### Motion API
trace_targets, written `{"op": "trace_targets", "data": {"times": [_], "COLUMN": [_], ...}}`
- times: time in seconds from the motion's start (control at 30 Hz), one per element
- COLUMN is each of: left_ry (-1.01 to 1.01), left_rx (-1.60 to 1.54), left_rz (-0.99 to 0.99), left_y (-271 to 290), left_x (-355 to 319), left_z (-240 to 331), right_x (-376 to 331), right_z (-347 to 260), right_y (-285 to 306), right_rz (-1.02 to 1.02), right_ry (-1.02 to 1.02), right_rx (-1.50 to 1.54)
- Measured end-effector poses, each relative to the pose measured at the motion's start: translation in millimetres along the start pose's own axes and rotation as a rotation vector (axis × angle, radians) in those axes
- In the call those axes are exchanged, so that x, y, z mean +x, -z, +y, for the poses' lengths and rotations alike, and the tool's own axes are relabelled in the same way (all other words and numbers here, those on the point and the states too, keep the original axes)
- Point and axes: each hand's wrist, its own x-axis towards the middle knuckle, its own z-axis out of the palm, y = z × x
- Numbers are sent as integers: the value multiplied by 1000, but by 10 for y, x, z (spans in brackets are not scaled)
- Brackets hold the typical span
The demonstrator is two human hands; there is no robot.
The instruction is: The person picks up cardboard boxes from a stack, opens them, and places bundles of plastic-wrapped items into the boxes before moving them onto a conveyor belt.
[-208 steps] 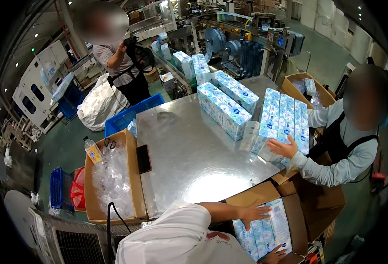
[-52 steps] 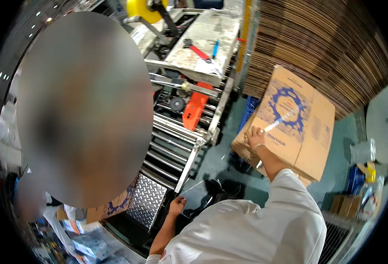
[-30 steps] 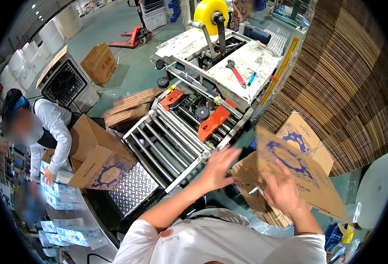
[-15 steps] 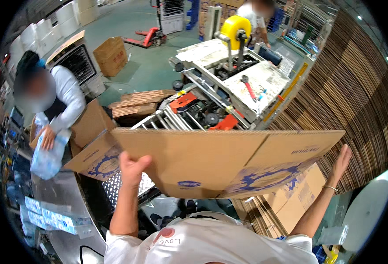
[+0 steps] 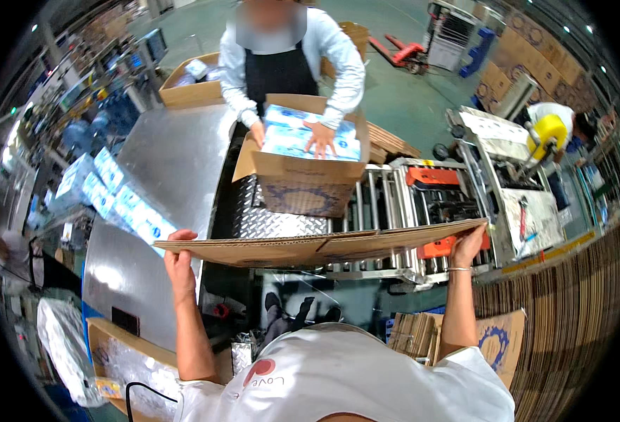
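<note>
A flattened cardboard carton (image 5: 289, 252) stretches across in front of me, seen almost edge-on. My left hand (image 5: 179, 264) grips its left end, fingers on the top edge. At the other end my right hand (image 5: 469, 245) is closed on the carton's corner. Beyond it, an open carton (image 5: 308, 193) with a blue printed ring stands on the diamond-plate surface (image 5: 275, 224). A co-worker's two hands rest in and on that carton, over blue-and-white plastic packs (image 5: 292, 133).
Left is a metal table (image 5: 137, 264) with more packs (image 5: 130, 207) on it. A roller conveyor (image 5: 376, 204) leads right to a sealing machine (image 5: 538, 218) with a yellow tape roll. Stacked flat cartons (image 5: 570, 302) stand at right. Another person bends near the machine.
My view has swung left. The flat carton has tipped from showing its printed face to nearly edge-on, and my right hand now grips its end. The co-worker's packs are now inside the open carton.
</note>
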Motion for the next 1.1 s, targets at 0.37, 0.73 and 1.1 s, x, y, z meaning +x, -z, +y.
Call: {"op": "trace_targets", "data": {"times": [0.37,0.73,1.1], "left_ry": [295,359,170], "left_rx": [-24,36,693], "left_rz": [174,264,-653], "left_y": [772,167,-675], "left_x": [-67,597,928], "left_z": [-382,-305,-126], "right_x": [-726,-1023,-1022], "right_z": [70,-402,-719], "right_y": [-678,-705,-1108], "right_rz": [-662,-589,-1102], "right_ry": [-240,-295,240], "right_rx": [-392,-289,-1287]}}
